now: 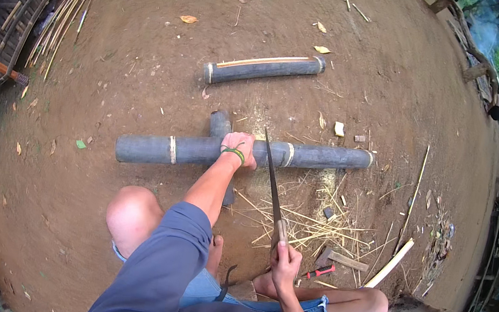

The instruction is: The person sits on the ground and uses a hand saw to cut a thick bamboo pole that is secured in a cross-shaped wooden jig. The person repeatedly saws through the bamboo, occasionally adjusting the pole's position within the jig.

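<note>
**Blade against the bamboo**

Your left hand (240, 147) presses down on the long dark bamboo pole (199, 150) lying across the dirt ground (92, 216); your right hand (284, 261) is closed round the handle of a long machete (273, 182), its tip at the pole just beside your left hand; a shorter bamboo section (264, 69) lies well apart beyond.

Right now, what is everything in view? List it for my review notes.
long bamboo pole: 1, dark grey with pale bands, lying across the dirt in front of the person
short bamboo piece: 1, dark grey, farther away on the dirt
bamboo strips: many, pale yellow, scattered on the ground at right
red-handled tool: 1, by the right knee
left hand: 1, green wristband, pressing on the long bamboo pole
right hand: 1, closed on the long knife, blade tip near the pole
</note>
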Demonstrator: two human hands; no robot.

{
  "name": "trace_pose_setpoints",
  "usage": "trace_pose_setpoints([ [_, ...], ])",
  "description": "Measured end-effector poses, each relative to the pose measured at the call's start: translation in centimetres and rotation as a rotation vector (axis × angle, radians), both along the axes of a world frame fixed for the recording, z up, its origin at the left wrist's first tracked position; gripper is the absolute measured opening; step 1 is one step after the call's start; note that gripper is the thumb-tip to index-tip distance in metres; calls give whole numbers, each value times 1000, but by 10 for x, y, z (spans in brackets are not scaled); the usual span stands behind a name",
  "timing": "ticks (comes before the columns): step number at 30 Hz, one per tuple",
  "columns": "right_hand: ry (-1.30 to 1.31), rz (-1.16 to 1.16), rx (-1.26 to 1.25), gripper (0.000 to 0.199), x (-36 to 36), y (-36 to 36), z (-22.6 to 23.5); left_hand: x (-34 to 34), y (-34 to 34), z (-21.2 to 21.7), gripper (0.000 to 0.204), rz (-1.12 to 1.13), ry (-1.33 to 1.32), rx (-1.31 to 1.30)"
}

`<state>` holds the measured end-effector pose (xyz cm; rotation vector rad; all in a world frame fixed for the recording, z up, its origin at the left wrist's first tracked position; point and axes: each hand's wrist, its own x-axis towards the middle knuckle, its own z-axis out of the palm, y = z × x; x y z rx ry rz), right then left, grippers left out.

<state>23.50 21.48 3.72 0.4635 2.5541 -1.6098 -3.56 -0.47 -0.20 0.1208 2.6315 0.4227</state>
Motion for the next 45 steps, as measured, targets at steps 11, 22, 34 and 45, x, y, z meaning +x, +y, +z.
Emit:
trace_pose_setpoints([
  [11, -36, -28, -141, 52, -14, -7, 0, -3, -16, -5, 78, -33, -60, -28],
  [22, 34, -100, -286, 48, -168, -51, -57, 26, 11, -14, 82, -73, 362, -90],
  [34, 286, 60, 243, 47, 13, 10, -1, 7, 3, -3, 69, -26, 87, -7],
  [45, -31, -50, 182, 48, 9, -3, 6, 9, -8, -13, 58, -12, 119, 2],
])
